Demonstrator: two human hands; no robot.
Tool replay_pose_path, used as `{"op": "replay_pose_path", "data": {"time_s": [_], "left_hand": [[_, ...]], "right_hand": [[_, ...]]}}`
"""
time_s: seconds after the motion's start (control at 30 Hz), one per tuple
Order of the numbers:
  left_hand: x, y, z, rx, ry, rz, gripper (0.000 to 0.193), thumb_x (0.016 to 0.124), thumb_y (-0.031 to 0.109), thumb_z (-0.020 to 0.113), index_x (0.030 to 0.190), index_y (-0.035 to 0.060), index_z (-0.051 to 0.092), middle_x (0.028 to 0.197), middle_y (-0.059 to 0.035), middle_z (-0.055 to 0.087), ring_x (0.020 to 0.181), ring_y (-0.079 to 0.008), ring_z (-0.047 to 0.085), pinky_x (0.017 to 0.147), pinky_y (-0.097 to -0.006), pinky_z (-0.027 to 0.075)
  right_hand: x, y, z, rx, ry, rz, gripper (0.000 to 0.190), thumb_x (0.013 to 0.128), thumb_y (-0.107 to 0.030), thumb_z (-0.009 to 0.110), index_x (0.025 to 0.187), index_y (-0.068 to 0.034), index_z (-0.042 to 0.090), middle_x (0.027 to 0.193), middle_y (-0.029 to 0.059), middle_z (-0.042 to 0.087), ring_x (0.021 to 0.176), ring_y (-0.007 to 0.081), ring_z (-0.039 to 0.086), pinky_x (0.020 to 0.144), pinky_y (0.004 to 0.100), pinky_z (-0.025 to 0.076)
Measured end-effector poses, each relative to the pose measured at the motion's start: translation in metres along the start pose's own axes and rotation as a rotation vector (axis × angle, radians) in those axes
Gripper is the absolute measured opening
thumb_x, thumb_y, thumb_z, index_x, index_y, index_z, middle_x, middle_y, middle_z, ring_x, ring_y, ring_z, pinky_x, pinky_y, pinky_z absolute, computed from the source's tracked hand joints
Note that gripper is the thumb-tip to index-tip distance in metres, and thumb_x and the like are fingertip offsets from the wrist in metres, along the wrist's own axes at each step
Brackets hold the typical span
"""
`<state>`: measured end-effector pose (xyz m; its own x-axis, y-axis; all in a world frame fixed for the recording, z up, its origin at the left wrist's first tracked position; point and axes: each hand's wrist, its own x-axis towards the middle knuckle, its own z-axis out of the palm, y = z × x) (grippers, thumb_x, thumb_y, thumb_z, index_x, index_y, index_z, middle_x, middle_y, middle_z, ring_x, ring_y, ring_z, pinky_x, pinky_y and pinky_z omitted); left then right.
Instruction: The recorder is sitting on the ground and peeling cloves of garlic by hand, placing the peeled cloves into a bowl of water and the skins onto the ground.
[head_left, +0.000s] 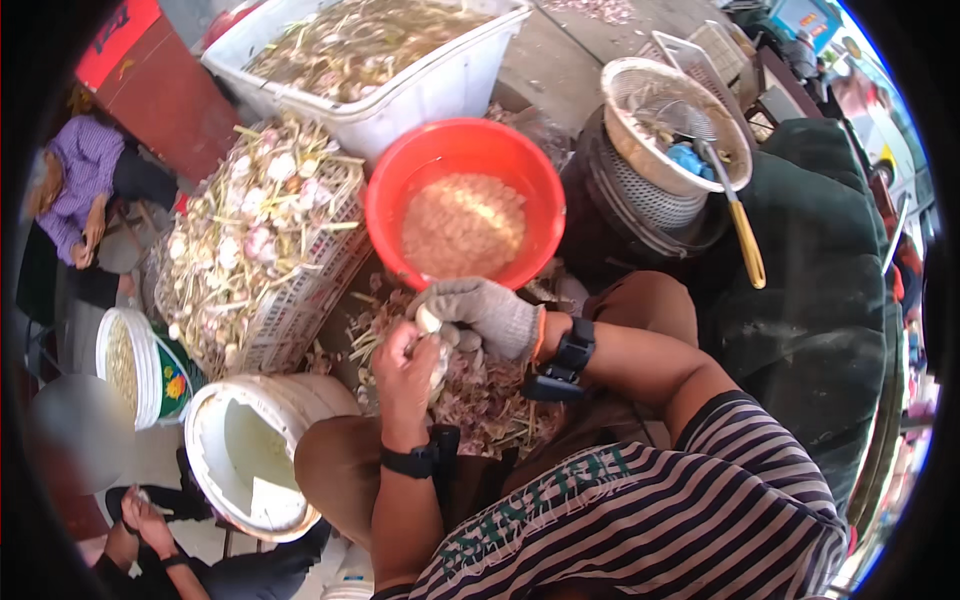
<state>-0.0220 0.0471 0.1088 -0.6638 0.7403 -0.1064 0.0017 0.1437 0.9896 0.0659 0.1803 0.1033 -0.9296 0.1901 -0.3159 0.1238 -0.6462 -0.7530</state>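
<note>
My left hand (406, 367) is bare and curls around a papery white piece of garlic (439, 369), which its fingers partly hide. Against its fingertips comes my right hand (487, 315) in a grey knitted glove, pinching a pale garlic clove (428, 319). Both hands are over a heap of garlic skins (487, 397) on the ground between my knees. Just beyond them stands a red plastic basin (551, 225) with garlic cloves (465, 221) under water.
At left are a plastic crate (292, 315) heaped with garlic bulbs, a white bucket (330, 397) and a smaller bucket (169, 382). A white tub (442, 90) stands behind. Right, a colander (660, 184) holds a wire skimmer (742, 225). Two people sit at left, their hands showing.
</note>
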Motion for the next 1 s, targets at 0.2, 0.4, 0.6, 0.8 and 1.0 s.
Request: {"op": "replay_pose_path", "data": {"time_s": [0.2,0.4,0.6,0.8,1.0], "left_hand": [[-0.003,-0.019,-0.012,0.099,0.031,0.105,0.016,0.073,0.01,0.053,0.068,-0.0047,0.051,0.059,-0.0032,0.047,0.056,-0.0094,0.04,0.052,-0.0273,0.035],[-0.001,-0.014,0.003,0.08,0.048,0.134,0.022,0.075,0.008,0.05,0.085,-0.0068,0.063,0.071,-0.0035,0.057,0.065,-0.0104,0.048,0.061,-0.0256,0.04],[-0.003,-0.014,-0.004,0.095,0.008,0.1,0.023,0.074,0.009,0.048,0.084,-0.008,0.06,0.07,-0.0084,0.057,0.064,-0.0144,0.047,0.062,-0.0302,0.041],[-0.003,-0.021,-0.009,0.259,0.088,0.193,0.02,0.075,0.009,0.049,0.081,-0.0069,0.06,0.069,-0.0127,0.055,0.064,-0.0165,0.048,0.062,-0.0314,0.04],[0.004,-0.02,-0.004,0.001,0.039,0.034,0.013,0.075,0.008,0.054,0.071,-0.0037,0.057,0.059,-0.0025,0.049,0.055,-0.0081,0.043,0.051,-0.0255,0.035]], "right_hand": [[0.013,0.015,0.004,-0.613,0.107,-0.217,0.02,0.089,-0.024,0.049,0.095,-0.008,0.059,0.071,0.0058,0.057,0.051,0.0136,0.056,0.041,0.0281,0.05],[0.002,-0.003,0.008,-1.037,0.091,-0.204,0.034,0.087,-0.031,0.05,0.108,-0.005,0.058,0.088,0.0145,0.063,0.075,0.0254,0.065,0.065,0.0366,0.053],[-0.001,-0.006,0.019,-1.079,0.09,-0.021,0.031,0.086,-0.031,0.051,0.1,-0.004,0.059,0.092,0.0159,0.063,0.086,0.0301,0.063,0.074,0.04,0.049],[0.015,0.012,0.013,-1.13,0.145,-0.339,0.022,0.081,-0.021,0.051,0.086,-0.003,0.062,0.08,0.015,0.063,0.076,0.029,0.063,0.067,0.0384,0.051],[0.007,-0.006,0.002,-0.648,0.028,-0.121,0.025,0.091,-0.023,0.047,0.101,-0.005,0.061,0.079,0.0055,0.058,0.061,0.0147,0.057,0.051,0.0255,0.051]]}}
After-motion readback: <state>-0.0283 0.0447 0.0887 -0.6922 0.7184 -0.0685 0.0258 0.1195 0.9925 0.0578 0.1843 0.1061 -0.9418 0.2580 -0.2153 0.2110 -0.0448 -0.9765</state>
